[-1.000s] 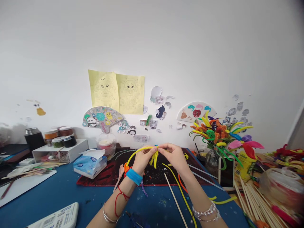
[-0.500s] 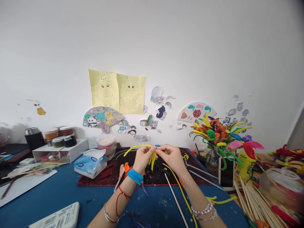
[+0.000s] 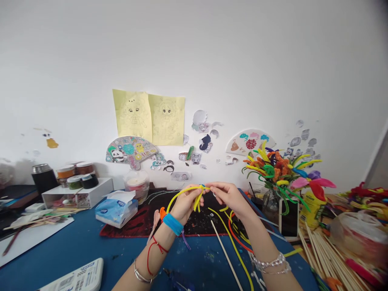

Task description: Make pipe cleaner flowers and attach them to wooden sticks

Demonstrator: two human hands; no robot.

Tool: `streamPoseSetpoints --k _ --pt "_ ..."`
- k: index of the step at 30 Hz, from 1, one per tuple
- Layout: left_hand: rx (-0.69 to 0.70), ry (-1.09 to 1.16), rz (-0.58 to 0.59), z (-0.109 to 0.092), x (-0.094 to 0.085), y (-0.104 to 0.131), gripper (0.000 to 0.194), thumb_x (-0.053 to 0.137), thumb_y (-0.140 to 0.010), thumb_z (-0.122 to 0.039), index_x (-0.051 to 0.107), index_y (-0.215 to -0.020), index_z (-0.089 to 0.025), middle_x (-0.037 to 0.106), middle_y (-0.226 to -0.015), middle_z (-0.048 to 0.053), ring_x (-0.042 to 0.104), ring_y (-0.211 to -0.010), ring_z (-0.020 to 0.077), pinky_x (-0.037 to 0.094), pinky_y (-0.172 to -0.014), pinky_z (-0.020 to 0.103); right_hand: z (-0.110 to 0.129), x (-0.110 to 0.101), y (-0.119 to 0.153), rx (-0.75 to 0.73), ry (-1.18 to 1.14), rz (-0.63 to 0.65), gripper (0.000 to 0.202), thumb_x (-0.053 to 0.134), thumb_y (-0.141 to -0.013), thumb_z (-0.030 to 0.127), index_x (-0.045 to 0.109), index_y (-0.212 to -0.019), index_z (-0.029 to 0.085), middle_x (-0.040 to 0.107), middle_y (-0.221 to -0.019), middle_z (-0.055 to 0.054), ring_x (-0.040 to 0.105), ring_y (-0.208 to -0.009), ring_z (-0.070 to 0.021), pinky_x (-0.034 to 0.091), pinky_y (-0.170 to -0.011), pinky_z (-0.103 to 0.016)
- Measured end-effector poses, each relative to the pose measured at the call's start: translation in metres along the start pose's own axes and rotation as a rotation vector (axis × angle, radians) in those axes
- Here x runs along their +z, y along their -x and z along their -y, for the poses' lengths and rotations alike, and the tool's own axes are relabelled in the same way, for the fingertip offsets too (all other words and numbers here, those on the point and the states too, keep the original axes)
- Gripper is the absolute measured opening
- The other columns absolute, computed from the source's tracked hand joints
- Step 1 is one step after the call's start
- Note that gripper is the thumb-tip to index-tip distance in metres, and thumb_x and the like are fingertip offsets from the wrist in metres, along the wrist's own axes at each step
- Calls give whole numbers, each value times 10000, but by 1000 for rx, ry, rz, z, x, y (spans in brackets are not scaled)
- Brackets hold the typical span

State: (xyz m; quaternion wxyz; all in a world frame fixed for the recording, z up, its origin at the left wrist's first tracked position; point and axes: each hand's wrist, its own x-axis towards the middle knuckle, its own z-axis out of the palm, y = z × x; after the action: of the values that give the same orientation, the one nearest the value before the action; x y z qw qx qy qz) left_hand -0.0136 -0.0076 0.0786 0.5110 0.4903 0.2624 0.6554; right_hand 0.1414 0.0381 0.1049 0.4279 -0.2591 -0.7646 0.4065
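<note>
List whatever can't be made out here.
All in the head view:
How the yellow stems join: too small, partly behind the left hand.
Orange piece: partly hidden by the left wrist.
White case: cut off by the bottom edge, print too small to read.

The blue surface point(image 3: 127, 252) bears a dark red and black mat point(image 3: 121, 226), a tissue pack point(image 3: 117, 208) partly over the mat's left edge, a white drawer box point(image 3: 78, 193), a wooden stick point(image 3: 226, 252) and yellow pipe cleaners point(image 3: 235, 250).
</note>
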Motion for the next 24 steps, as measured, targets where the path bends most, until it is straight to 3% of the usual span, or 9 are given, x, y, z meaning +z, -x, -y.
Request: streamPoseSetpoints --k 5,9,13,18,24 --pt "-14 73 18 6 -4 -3 241 628 -743 -233 563 -950 -128 530 -688 -4 439 -494 40 323 -460 172 1 -1 1 15 24 69 325 510 -786 357 625 -1013 155 639 -823 -39 386 -442 -50 310 -425 -195" --pt "21 45 47 5 -5 -4 332 604 -765 -246 538 -1072 -136 505 -628 -16 451 -527 61 342 -495 186 2 8 2 -57 176 90 253 475 -813 340 622 -920 165 621 -728 -11 421 -469 -65 331 -443 -186" --pt "65 -13 66 2 -5 -4 272 606 -759 -264 562 -997 -139 530 -659 -8 482 -538 73 369 -509 202 5 12 4 -110 251 35 250 427 -845 338 610 -883 172 603 -661 8 445 -478 -79 348 -474 -194" --pt "91 -110 11 3 -2 -3 274 591 -753 -372 580 -898 -140 580 -721 15 523 -508 88 400 -491 221 8 13 5 -179 311 -53 268 403 -856 326 626 -814 184 604 -607 14 488 -513 -107 371 -528 -214" --pt "142 -184 -69 1 -2 -4 311 562 -772 -403 599 -868 -109 583 -557 12 524 -468 98 392 -474 209 6 20 4 -196 352 -137 278 415 -849 341 645 -840 184 647 -687 -9 557 -598 -140 398 -574 -227"
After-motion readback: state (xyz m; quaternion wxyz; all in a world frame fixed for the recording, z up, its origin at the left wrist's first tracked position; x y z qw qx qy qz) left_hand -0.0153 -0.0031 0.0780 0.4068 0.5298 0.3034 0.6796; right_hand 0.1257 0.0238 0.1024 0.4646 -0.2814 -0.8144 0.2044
